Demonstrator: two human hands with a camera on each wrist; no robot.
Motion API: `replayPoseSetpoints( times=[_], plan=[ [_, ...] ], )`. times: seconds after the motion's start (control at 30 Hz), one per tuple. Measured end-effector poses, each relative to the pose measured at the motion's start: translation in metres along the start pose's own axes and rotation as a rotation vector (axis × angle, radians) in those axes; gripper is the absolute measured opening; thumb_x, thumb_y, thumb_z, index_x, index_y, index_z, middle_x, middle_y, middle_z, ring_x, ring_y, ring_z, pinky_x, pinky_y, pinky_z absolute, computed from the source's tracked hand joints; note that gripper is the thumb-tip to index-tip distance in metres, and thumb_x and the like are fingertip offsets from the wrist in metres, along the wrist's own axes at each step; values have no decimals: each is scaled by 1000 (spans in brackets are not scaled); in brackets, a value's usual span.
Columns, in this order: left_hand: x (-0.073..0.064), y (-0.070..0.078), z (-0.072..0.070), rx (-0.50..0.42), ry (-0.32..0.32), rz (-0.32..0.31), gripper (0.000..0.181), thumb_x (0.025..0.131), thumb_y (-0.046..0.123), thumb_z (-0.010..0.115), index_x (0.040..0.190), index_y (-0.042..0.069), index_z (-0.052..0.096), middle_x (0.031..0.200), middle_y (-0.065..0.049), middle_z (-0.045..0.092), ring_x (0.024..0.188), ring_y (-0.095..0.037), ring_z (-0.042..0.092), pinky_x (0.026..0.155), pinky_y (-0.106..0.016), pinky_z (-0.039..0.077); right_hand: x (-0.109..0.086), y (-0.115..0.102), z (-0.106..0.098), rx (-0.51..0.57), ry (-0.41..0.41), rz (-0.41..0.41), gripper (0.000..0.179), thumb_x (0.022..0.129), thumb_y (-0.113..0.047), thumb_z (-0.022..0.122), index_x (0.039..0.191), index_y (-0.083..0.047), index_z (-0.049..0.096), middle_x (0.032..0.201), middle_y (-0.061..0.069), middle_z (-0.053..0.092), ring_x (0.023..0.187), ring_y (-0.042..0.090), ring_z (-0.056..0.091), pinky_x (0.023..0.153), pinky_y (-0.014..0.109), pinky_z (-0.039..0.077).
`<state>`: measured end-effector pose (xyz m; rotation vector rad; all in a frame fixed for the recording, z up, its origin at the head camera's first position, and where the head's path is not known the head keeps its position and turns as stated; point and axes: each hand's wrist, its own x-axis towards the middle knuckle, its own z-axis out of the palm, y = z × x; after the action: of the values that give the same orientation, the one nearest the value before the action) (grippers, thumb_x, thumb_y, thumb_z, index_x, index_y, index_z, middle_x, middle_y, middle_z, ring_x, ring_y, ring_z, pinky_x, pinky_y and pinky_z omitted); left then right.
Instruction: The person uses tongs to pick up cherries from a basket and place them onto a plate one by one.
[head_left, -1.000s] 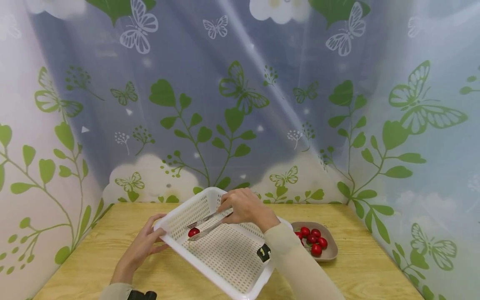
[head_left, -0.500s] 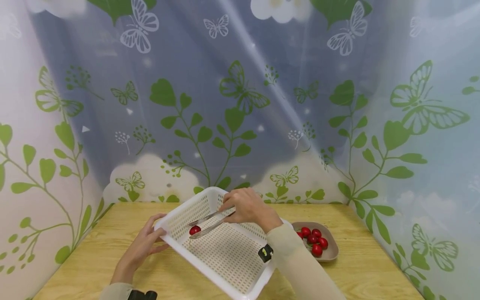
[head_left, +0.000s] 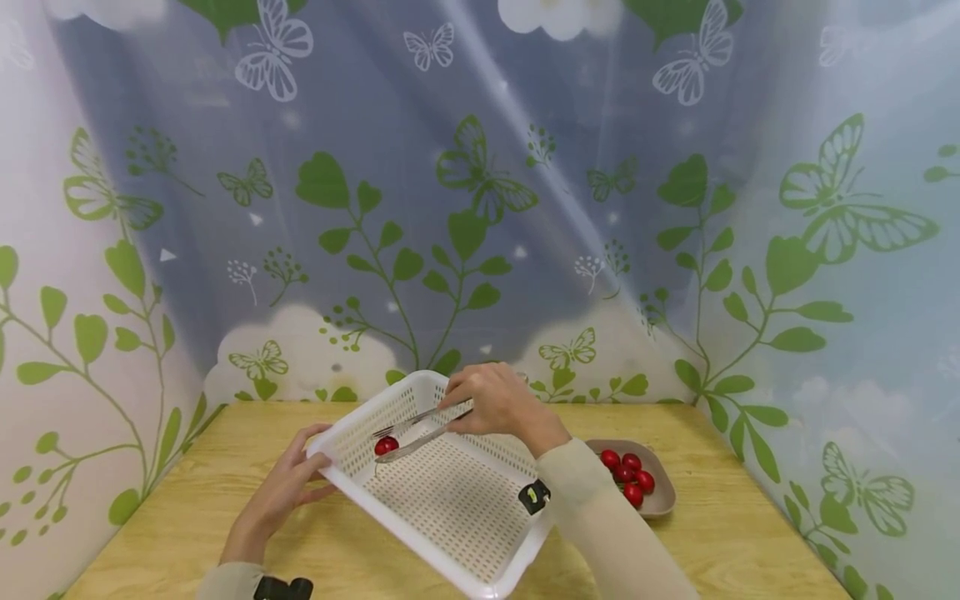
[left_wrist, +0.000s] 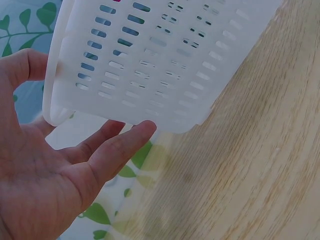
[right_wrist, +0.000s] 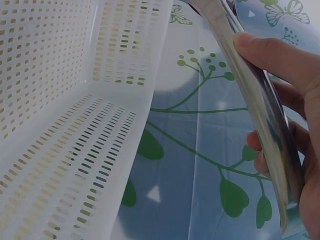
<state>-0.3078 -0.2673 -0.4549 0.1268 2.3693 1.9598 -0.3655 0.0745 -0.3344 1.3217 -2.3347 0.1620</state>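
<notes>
In the head view my left hand [head_left: 281, 483] holds the left corner of a tilted white perforated basket [head_left: 468, 575]. The left wrist view shows that hand's fingers [left_wrist: 122, 150] against the basket wall [left_wrist: 150, 65]. My right hand [head_left: 497, 402] grips a pair of metal tongs [head_left: 427, 439], with one forked arm and one flat arm. Between the tong tips sits a red cherry [head_left: 386, 447], stem hanging, over the basket's left end. From the right wrist, my right thumb and fingers [right_wrist: 277, 57] wrap the shiny tongs [right_wrist: 250, 95] beside the basket.
A beige dish [head_left: 663, 496] with several red cherries [head_left: 633, 495] stands right of the basket, partly behind my right sleeve. The wooden table [head_left: 720, 550] meets a printed curtain [head_left: 480, 275] at the back and sides.
My right hand has risen slightly with the tongs, and the cherry between their tips has come up a little. The left hand keeps its hold on the basket, almost still.
</notes>
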Motion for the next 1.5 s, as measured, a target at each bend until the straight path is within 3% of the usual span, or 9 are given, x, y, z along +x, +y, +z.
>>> replayPoseSetpoints(
  times=[0.37,0.73,0.97,1.13,1.5],
  plan=[
    [-1,0,0,0,6,-5,59,104,15,47,159,18,25,148,-29,47,109,-23,67,100,-49,60,-5,1,-11,-57,58,-42,26,77,-38,89,101,-29,84,101,-6,78,85,10,72,64,21,57],
    [0,-3,0,-13,-4,-2,59,104,15,47,159,18,24,146,-28,48,108,-22,68,101,-50,59,-22,7,-22,-79,53,-34,24,79,-38,89,100,-29,84,97,-8,76,80,8,69,59,17,52],
    [1,-4,0,-17,-19,6,59,104,16,47,159,18,23,145,-28,47,108,-22,67,102,-50,59,-39,12,-32,-86,77,-43,25,79,-35,89,101,-25,84,100,-6,77,84,11,71,68,25,59],
    [1,-3,0,-15,-16,3,60,104,16,47,159,18,23,146,-27,47,109,-22,67,102,-50,59,-54,18,-39,-98,145,-60,25,76,-33,91,99,-25,84,100,-5,77,88,12,72,67,26,59],
    [1,-1,-1,-14,-10,5,61,104,15,47,160,18,23,146,-28,47,110,-23,68,101,-48,59,-94,32,-55,-68,279,-74,29,69,-26,95,96,-20,84,93,-4,76,79,11,68,64,26,57]
  ],
)
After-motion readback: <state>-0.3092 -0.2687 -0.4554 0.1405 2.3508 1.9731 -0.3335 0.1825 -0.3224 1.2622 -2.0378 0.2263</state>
